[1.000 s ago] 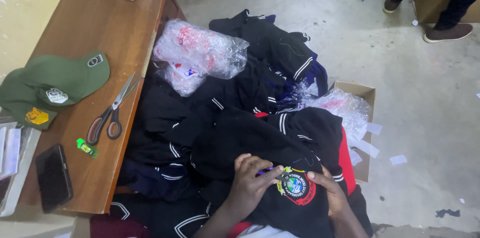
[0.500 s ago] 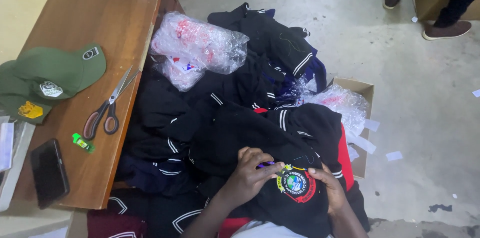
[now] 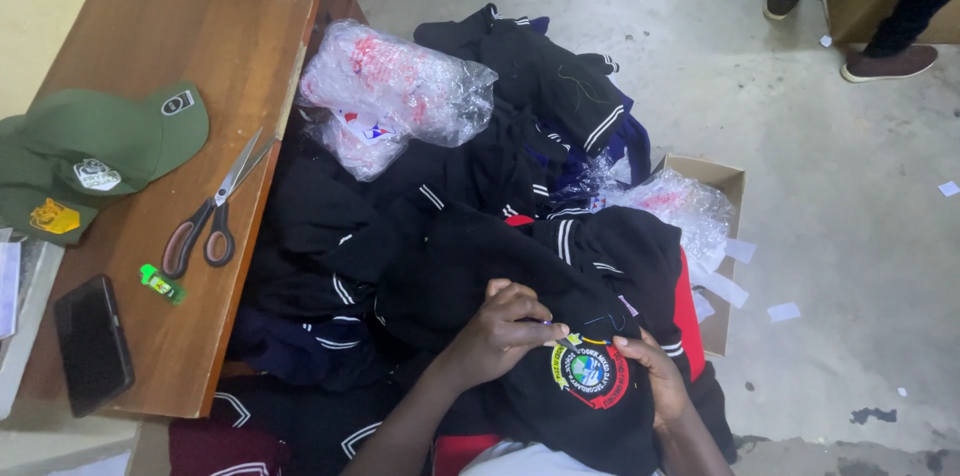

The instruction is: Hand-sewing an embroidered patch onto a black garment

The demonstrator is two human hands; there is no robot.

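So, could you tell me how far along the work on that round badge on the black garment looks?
The round badge already sits on the black garment. In hand: the left hand pinches at its top edge while the right hand steadies its side. Whether the edge is fully attached cannot be told. A pile of dark garments lies beyond, with scissors on the table.

Your way left is blocked by the heap of dark garments (image 3: 400,236); the tabletop (image 3: 190,46) beyond has bare wood above the scissors (image 3: 212,208).
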